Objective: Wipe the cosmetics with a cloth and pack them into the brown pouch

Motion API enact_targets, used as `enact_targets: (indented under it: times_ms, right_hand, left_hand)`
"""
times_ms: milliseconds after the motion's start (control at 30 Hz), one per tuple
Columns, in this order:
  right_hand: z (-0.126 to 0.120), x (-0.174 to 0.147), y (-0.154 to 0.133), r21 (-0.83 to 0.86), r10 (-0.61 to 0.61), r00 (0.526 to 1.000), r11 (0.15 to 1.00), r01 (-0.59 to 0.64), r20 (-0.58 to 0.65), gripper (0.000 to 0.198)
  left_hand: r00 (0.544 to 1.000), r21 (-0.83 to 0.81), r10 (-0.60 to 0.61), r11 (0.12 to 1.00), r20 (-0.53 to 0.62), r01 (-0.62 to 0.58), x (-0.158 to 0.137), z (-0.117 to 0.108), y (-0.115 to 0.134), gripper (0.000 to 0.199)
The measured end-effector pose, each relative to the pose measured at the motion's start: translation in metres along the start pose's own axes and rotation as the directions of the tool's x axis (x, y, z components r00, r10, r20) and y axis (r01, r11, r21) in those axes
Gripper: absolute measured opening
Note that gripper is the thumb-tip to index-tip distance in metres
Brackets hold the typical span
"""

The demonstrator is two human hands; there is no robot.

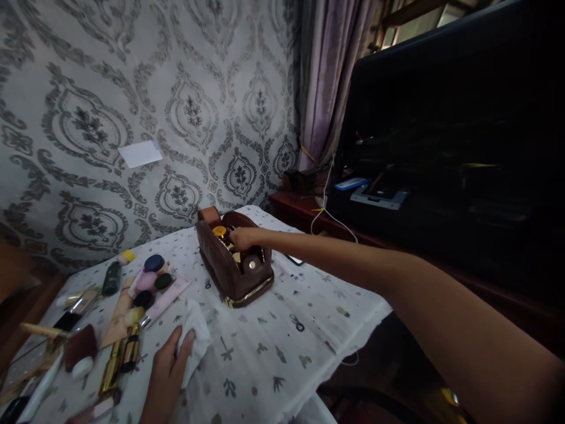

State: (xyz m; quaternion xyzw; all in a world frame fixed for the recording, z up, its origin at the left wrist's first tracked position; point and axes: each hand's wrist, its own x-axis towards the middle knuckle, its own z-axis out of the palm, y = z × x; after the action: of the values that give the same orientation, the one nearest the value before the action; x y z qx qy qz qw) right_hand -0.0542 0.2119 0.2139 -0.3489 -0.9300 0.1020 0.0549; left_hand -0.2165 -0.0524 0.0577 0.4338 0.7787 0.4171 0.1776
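The left hand (170,359) is holding a white cloth (198,335), thumb and fingers clamping it just above the table. The right hand (242,237) is sitting at the open mouth of the brown bag (216,259), its fingertips going down among the contents; whether they are closing on anything there, I cannot tell.

The bag is standing upright on the patterned sheet (265,330), near the wall (194,59), with its mouth gaping. A jar with a yellow-gold lid (219,231) is showing inside, just beside the right hand, and a round dark piece (252,264) is lying at the bag's near end. The right forearm is crossing over the bag's right side, partly covering a flat, dark-edged thing (298,260) on the sheet.

To the left, bottles and tubes are lying in a loose spread: a green bottle (112,278), a blue lid (154,262), a pink tube (165,300) and a gold tube (110,368) among them. The pink tube is lying between the bag and the other pieces.

A paper (140,153) is clinging to the wall. On the right, a dark screen (432,129) is standing beside a purple curtain (324,88), and a white cable (326,182) is hanging near it.
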Motion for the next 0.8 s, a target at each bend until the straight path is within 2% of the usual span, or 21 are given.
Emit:
enact_targets:
  times_ms: [67,200,300,367,433,533,600,700,800]
  right_hand:
    - [-0.015,-0.007,-0.002,-0.04,-0.024,0.999,0.999,0.025,0.035,0.023]
    - [-0.025,-0.043,-0.009,-0.079,-0.094,0.994,0.993,0.089,-0.06,0.03]
    - [-0.006,-0.084,-0.014,-0.112,-0.078,0.991,0.992,0.065,-0.111,0.032]
    - [0.016,-0.109,-0.014,-0.109,-0.138,0.98,0.986,0.123,-0.14,0.03]
    - [0.041,-0.13,-0.01,-0.106,-0.232,0.94,0.972,0.211,-0.251,0.028]
    - [0.071,-0.149,0.0,-0.111,-0.359,0.8,0.93,0.35,-0.481,0.022]
    - [0.081,-0.154,0.005,-0.115,-0.396,0.722,0.906,0.407,-0.567,0.02]
    - [0.083,-0.152,0.006,-0.082,-0.386,0.674,0.896,0.437,-0.63,0.017]
    - [0.081,-0.147,-0.006,-0.043,-0.378,0.632,0.877,0.478,-0.677,0.015]
  left_hand:
    - [1.0,-0.023,0.016,1.0,0.004,-0.016,-0.001,-0.001,0.002,0.066]
    - [0.999,-0.047,0.044,0.998,-0.021,-0.045,-0.006,0.001,0.008,0.059]
    - [0.997,-0.025,0.068,0.997,-0.041,-0.069,-0.009,0.004,0.01,0.054]
    - [0.997,-0.008,0.073,0.997,-0.015,-0.073,-0.009,0.004,0.011,0.053]
    - [0.998,-0.004,0.066,0.998,-0.003,-0.066,-0.008,0.003,0.011,0.055]
    - [0.998,-0.012,0.047,0.999,-0.042,-0.048,-0.006,0.002,0.013,0.058]
    - [0.998,-0.019,0.051,0.998,-0.043,-0.052,-0.006,0.002,0.017,0.055]
    - [0.996,-0.031,0.086,0.996,-0.008,-0.087,-0.008,0.002,0.025,0.044]
    - [0.994,-0.042,0.111,0.993,-0.019,-0.111,-0.01,0.002,0.03,0.041]
